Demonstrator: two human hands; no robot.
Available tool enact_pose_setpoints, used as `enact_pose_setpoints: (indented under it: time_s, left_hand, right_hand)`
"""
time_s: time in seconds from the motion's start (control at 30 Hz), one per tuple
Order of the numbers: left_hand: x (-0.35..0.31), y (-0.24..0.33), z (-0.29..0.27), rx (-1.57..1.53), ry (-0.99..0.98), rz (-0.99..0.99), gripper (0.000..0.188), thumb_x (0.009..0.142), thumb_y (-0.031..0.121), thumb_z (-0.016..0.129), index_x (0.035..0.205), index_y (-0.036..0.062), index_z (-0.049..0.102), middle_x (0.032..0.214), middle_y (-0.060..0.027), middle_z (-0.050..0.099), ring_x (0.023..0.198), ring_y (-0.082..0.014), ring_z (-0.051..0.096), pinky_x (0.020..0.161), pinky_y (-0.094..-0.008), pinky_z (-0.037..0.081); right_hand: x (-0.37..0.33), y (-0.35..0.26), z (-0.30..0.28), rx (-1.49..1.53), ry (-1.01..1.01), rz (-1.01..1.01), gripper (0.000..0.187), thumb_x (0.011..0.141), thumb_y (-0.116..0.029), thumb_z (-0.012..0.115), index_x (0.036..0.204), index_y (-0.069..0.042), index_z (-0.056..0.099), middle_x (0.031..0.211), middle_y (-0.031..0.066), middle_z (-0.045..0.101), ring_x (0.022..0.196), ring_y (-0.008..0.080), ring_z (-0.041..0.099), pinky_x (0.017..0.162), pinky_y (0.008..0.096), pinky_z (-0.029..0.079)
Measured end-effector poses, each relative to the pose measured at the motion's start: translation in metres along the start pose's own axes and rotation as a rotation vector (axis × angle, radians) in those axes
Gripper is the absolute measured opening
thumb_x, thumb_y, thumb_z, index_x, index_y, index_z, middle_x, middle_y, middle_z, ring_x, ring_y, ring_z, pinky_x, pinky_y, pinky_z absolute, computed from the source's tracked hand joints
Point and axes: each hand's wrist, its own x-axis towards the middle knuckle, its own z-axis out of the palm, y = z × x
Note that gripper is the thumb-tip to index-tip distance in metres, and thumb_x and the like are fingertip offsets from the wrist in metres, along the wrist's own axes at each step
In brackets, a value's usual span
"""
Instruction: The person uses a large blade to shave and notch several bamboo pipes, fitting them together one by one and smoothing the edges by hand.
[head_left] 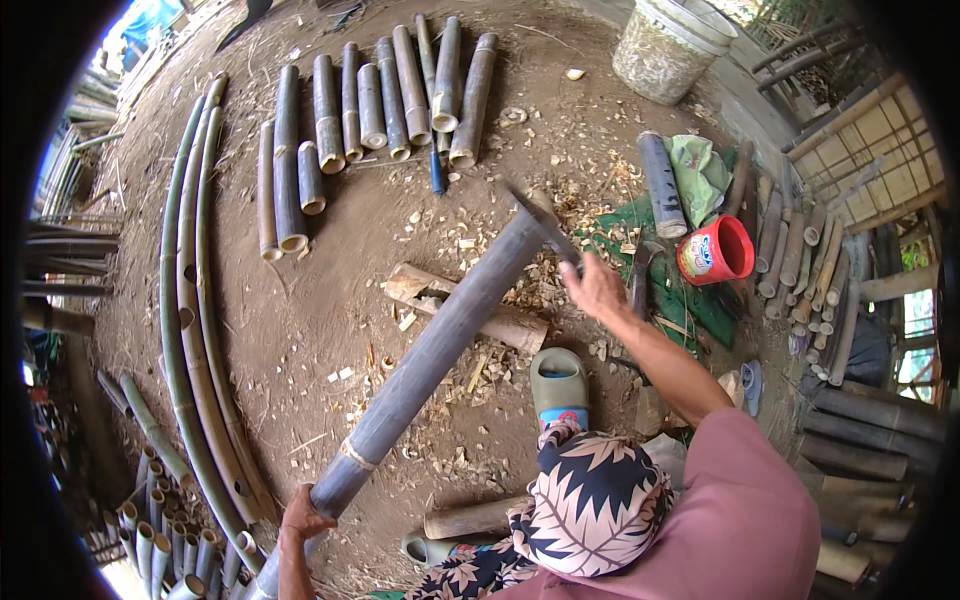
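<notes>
A long grey bamboo pole slants from the lower left up to the middle of the view. My left hand is wrapped round its lower part, just below a pale node ring. In my right hand is the handle of a machete; its dark blade lies across the pole's far end, slightly blurred. Under the pole, a cut bamboo block with a notched, split end rests on the ground. Pale wood chips are scattered around the blade and the block.
Short bamboo lengths lie in a row at the far side, near a blue-handled tool. Long bamboo poles lie left. At right are a red bucket, a green sheet and stacked bamboo. A dirty white bucket stands far right.
</notes>
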Motion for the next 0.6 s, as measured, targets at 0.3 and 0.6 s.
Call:
enact_pose_setpoints:
  time_s: [0.3,0.6]
  left_hand:
    - [0.047,0.168,0.035,0.173,0.92,0.172,0.086,0.063,0.026,0.083,0.137,0.005,0.043,0.118,-0.0196,0.058,0.109,-0.0385,0.058,0.096,-0.0495,0.045]
    - [0.041,0.172,0.013,0.131,0.764,0.171,0.079,0.059,0.024,0.083,0.128,0.0051,0.049,0.105,-0.0177,0.061,0.096,-0.0386,0.061,0.084,-0.0493,0.05]
  right_hand:
    - [0.079,0.017,0.003,0.088,0.089,0.246,0.07,0.098,-0.072,0.03,0.079,-0.01,0.057,0.053,-0.0023,0.045,0.041,0.0141,0.038,0.036,0.0347,0.032]
    - [0.091,0.022,0.008,0.207,0.053,0.245,0.072,0.096,-0.075,0.027,0.07,-0.013,0.051,0.048,-0.0053,0.038,0.036,0.0087,0.028,0.03,0.0309,0.025]
